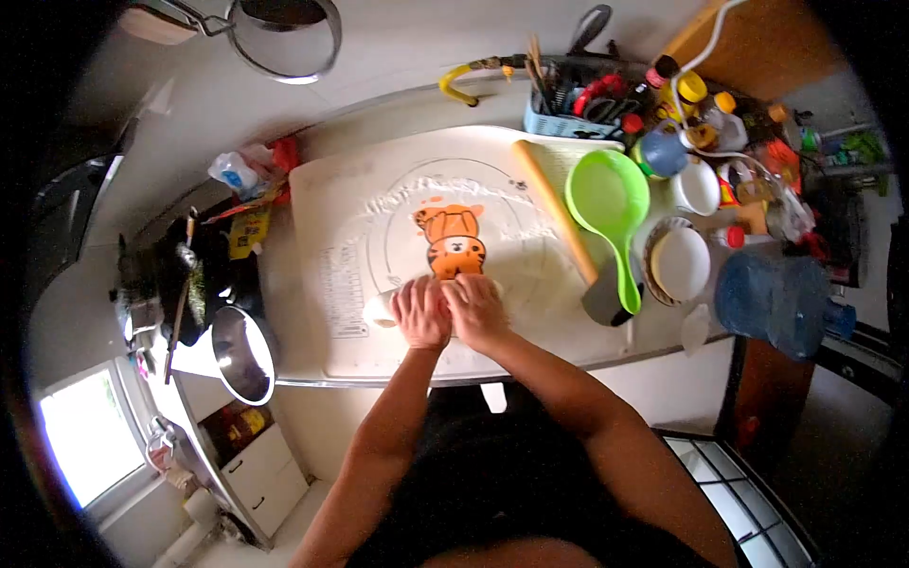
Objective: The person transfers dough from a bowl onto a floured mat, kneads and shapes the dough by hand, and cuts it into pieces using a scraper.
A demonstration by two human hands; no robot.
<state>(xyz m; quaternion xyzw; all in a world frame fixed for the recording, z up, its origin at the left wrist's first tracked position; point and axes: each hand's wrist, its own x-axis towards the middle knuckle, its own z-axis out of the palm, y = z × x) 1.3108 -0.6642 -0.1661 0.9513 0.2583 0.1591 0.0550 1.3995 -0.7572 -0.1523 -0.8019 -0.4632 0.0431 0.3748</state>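
Note:
A pale log of dough (pixel 379 309) lies on a white baking mat (pixel 322 208) near the counter's front edge. My left hand (pixel 421 312) presses on it with fingers curled over the top. Right beside it, my right hand (pixel 475 309) also grips the dough, the two thumbs close together. Both hands hide the middle of the log. Just beyond them is a printed orange tiger (pixel 456 241), with white flour (pixel 417 193) scattered around it. A wooden rolling pin (pixel 554 210) rests slanted on the mat's right side.
A green scoop (pixel 609 189) lies right of the pin, by a grey scraper (pixel 603 299). White bowls (pixel 682 265), bottles and a large blue water jug (pixel 772 293) crowd the right. A blue basket (pixel 568 126) of utensils stands behind; a pot (pixel 243 355) is at left.

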